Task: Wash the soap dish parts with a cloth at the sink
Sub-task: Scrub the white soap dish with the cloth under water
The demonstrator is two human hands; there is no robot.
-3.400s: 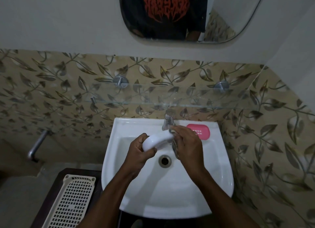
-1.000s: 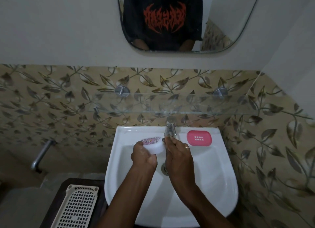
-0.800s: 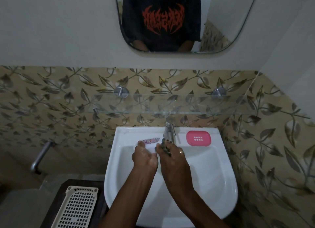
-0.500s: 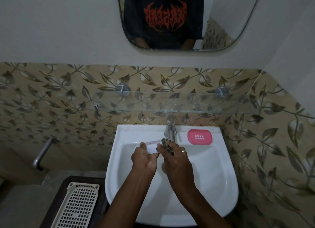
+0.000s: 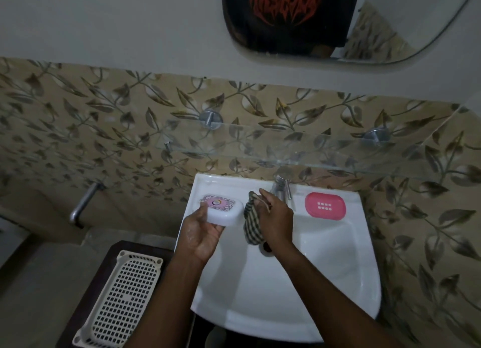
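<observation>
My left hand (image 5: 201,232) holds the white soap dish lid (image 5: 224,210) with a pink patterned top over the back left rim of the white sink (image 5: 325,282). To its right, my right hand (image 5: 276,217) grips a dark checked cloth (image 5: 252,224) that hangs down over the basin, just in front of the tap (image 5: 282,185). Cloth and lid are slightly apart. The pink soap dish tray (image 5: 325,206) with drain holes lies flat on the back right rim of the sink.
A cream perforated basket (image 5: 122,298) lies on a dark stand left of the sink. A glass shelf (image 5: 299,152) juts from the leaf-patterned tiles above the tap. A metal pipe (image 5: 83,204) sticks out of the wall at left. A mirror (image 5: 338,22) hangs above.
My left hand carried the white lid left, away from the tap, to the sink's back left rim. The cloth in my right hand now hangs free. The camera view shifted left and down.
</observation>
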